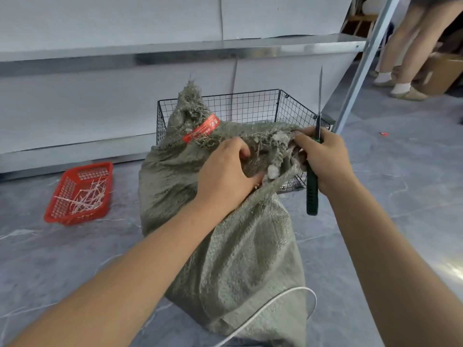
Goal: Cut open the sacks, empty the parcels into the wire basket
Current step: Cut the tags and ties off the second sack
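Note:
A grey-green woven sack stands on the floor in front of me, its tied neck bound by a red tag. A ragged slit runs across its upper side, and white parcel wrapping shows through it. My left hand grips the near edge of the slit. My right hand grips the far edge of the cloth together with a green-handled knife, blade pointing straight up. The black wire basket stands right behind the sack.
A red plastic basket with cut white ties lies on the floor at left. Grey shelving runs behind, with a slanted metal post at right. Another person's legs and cardboard boxes are at far right. A white cord lies over the sack's base.

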Motion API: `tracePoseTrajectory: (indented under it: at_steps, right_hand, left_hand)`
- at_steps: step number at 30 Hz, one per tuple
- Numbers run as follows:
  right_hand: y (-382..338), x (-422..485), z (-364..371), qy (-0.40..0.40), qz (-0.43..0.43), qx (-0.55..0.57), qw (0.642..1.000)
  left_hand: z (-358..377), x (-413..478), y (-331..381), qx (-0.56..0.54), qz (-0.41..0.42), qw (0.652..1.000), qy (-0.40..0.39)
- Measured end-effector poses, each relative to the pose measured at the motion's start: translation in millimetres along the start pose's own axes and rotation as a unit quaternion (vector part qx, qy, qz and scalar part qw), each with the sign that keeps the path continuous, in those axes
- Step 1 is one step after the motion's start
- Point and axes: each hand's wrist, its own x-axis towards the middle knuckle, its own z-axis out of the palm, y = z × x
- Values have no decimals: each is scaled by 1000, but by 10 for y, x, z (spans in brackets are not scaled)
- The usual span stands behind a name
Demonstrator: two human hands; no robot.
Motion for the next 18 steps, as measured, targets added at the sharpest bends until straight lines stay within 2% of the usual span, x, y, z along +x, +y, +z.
tracePoseTrajectory:
  at_steps: [2,6,10,15,18]
  right_hand:
    - [8,-6,-19,-15,-1,-2,1000]
    - [-10,-17,-89,-49,4,-1,999]
    - [6,-14,-129,-55,18,-7,998]
    - [-36,-30,-115,-22,81,-5,996]
    - [-98,-56,-122,-45,107,-91,989]
  left_hand:
    - [17,25,-9,12,18,1000,-10]
    - [-22,93,-42,117,11,993,-1]
    - [-136,154,-103,1,-37,997,-62]
    - [-203,162,-28,-62,-1,985,-162]
    - [-185,149,-20,-79,13,980,-183]
